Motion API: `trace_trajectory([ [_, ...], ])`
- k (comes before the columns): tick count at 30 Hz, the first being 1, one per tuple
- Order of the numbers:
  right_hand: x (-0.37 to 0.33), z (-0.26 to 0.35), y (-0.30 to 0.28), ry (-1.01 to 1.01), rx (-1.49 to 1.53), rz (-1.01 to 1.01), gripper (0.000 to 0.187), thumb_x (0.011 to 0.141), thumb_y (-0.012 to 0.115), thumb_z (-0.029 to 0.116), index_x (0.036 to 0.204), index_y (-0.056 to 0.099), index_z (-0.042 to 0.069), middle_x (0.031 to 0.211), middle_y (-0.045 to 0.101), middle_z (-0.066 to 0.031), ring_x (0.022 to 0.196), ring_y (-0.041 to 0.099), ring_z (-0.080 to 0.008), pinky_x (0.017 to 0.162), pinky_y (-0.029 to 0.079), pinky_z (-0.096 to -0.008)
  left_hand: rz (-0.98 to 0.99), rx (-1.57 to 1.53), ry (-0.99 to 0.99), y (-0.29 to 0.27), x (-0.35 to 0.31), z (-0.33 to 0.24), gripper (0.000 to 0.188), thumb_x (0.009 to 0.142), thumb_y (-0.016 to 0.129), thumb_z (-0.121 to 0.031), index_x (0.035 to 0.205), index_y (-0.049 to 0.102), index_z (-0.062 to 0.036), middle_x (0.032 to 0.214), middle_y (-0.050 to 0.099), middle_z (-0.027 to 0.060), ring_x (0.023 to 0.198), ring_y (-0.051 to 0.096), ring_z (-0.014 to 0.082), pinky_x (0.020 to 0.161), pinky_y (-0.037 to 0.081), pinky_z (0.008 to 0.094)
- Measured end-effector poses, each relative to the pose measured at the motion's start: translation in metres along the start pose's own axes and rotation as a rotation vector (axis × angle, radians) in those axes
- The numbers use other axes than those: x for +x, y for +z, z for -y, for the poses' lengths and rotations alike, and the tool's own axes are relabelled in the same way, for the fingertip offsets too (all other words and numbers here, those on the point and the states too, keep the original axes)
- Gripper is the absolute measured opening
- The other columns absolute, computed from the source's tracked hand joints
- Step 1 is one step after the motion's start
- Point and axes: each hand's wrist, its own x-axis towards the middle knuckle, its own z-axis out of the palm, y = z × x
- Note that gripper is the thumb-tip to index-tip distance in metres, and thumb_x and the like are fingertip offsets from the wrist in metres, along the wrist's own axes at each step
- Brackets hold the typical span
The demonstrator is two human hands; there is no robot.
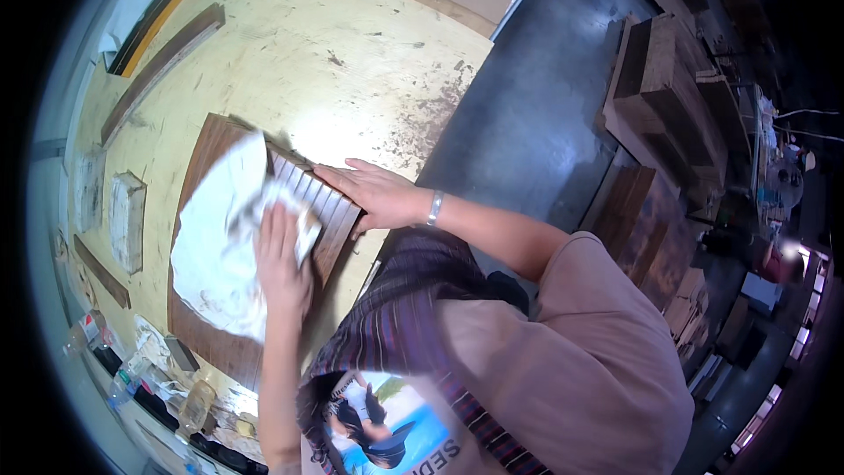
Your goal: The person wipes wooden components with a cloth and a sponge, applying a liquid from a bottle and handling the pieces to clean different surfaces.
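Note:
A brown wooden board (200, 148) lies at an angle on the pale worktable, largely covered by a crumpled white cloth (215, 251). My left hand (283, 255) presses on the bunched part of this cloth, fingers close together over it. Along the board's right side runs a strip of striped, slat-like wood (327, 202). My right hand (382, 196), with a metallic band at its wrist, spans the strip's outer end, fingers on the far side and thumb on the near side. The cloth hides most of the board's top.
Wooden strips (163, 70) and a pale block (128, 222) lie on the worktable (290, 44) to the left. Bottles (195, 406) and clutter line its near left edge. Across the grey floor (545, 79), stacked wood (673, 79) stands at the right.

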Motion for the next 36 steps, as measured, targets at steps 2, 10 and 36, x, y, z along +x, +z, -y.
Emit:
trace_trajectory([
  [2, 0.001, -0.004, 0.004, 0.037, 0.023, 0.035, 0.119, 0.066, 0.084, 0.025, 0.154, 0.005, 0.007, 0.154, 0.031, -0.0172, 0.139, 0.036, -0.0266, 0.119, 0.019, -0.0444, 0.052, 0.015, -0.007, -0.002, 0.046, -0.016, 0.072, 0.072, 0.06, 0.001, 0.142, 0.043, -0.0039, 0.15, 0.039, 0.0114, 0.139, 0.035, 0.0325, 0.114, 0.025, 0.0494],
  [10, -0.003, -0.003, 0.002, 0.029, 0.02, 0.002, 0.118, 0.065, 0.084, 0.031, 0.153, 0.01, 0.004, 0.154, 0.03, -0.0169, 0.142, 0.031, -0.0258, 0.119, 0.018, -0.0427, 0.065, 0.085, -0.088, -0.009, -0.039, 0.006, 0.068, 0.078, 0.061, -0.003, 0.143, 0.041, -0.0025, 0.151, 0.038, 0.0125, 0.141, 0.033, 0.0329, 0.113, 0.025, 0.0519],
  [36, 0.042, 0.021, -0.001, 0.187, 0.314, -0.031, 0.083, 0.095, 0.057, 0.041, 0.151, 0.014, -0.004, 0.154, 0.022, -0.0285, 0.144, 0.024, -0.0372, 0.117, 0.022, -0.0374, 0.0, 0.074, -0.568, -0.033, -0.114, 0.009, 0.059, 0.085, 0.065, -0.012, 0.142, 0.048, -0.0138, 0.148, 0.045, 0.0011, 0.142, 0.033, 0.0231, 0.119, 0.016, 0.0474],
])
